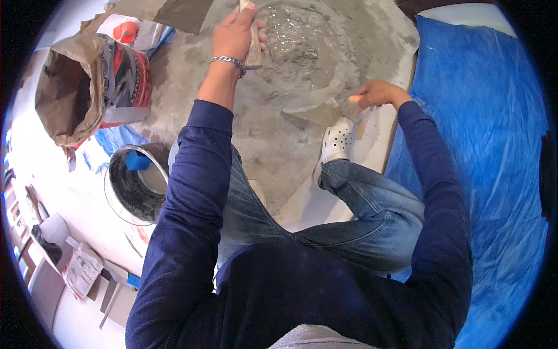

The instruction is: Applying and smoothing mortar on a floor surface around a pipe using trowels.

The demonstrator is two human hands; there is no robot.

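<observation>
My left hand grips a pale wooden tool at the top centre, its far end out of view. My right hand holds a trowel by its orange handle, the blade lying in the wet grey mortar beside my foot in a white perforated clog. A glistening, roughly round pool of wet mortar spreads between and beyond my hands on a mortar-smeared board.
An open paper sack stands at upper left, near a small red object. Below it is a bucket with a blue object inside. Papers and tools lie lower left. A blue plastic sheet covers the right side.
</observation>
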